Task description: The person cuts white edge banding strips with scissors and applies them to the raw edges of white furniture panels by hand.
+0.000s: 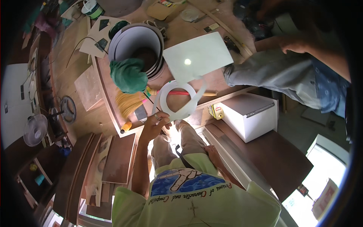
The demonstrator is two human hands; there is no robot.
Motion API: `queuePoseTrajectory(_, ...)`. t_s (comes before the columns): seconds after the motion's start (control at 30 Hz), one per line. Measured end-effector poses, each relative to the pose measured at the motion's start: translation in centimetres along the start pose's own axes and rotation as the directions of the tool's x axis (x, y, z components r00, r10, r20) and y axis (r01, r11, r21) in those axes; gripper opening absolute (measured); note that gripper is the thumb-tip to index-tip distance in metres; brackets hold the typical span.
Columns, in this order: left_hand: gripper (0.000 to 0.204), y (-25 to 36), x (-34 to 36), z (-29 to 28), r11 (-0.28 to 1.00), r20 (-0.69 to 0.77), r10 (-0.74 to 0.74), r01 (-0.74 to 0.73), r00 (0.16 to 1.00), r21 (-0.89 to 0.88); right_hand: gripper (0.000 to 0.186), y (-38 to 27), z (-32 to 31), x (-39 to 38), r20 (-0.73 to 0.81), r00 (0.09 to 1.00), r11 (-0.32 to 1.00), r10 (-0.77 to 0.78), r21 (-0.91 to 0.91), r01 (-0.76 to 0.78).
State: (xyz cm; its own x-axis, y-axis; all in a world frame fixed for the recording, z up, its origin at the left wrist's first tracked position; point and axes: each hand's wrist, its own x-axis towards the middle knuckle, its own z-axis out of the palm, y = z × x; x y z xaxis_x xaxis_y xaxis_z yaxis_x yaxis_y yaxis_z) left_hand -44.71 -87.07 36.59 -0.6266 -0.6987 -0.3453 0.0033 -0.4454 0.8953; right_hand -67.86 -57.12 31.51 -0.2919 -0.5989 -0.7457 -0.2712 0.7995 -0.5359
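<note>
My left hand (160, 123) pinches the loose end of a white strip (184, 112), which looks like edge banding. The strip curls up from my fingers toward the right side of a white coil (163, 99) lying on the worktop. A red stick (177, 92) passes under the coil. My right hand (212, 153) lies against my right thigh, holding nothing that I can see; its fingers are partly hidden. Beyond the coil lies a white rectangular panel (198, 55). A broom head with yellow bristles (128, 104) is left of the coil.
Large white rolled sheets (132, 38) stand on the worktop, with a green cloth (128, 75) over their rim. An orange-handled tool (126, 127) sits at the near left corner. Another person's leg (272, 75) is at the right, near a white cabinet box (253, 117). Brown boards (119, 159) lean at left.
</note>
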Motion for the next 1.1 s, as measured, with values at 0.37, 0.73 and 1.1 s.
queuePoseTrajectory(0.37, 0.015, 0.6, -4.8, -2.7, 0.977, 0.029, 0.144, -0.137, 0.989, -0.16, 0.042, 7.8, 4.4, -5.4, 0.204, 0.939, 0.87, 0.276, 0.362, -0.334)
queuePoseTrajectory(0.73, 0.019, 0.8, -6.4, -3.0, 0.977, 0.042, 0.211, -0.209, 0.977, -0.037, 0.039, -6.6, 1.1, -6.2, 0.246, 0.914, 0.756, -0.322, 0.649, 0.092)
queuePoseTrajectory(1.1, 0.02, -0.5, -5.2, -3.1, 0.974, -0.057, 0.224, -0.221, 0.973, 0.054, 0.045, -17.2, 2.1, 1.4, 0.468, 0.819, 0.942, -0.333, 0.195, 0.272)
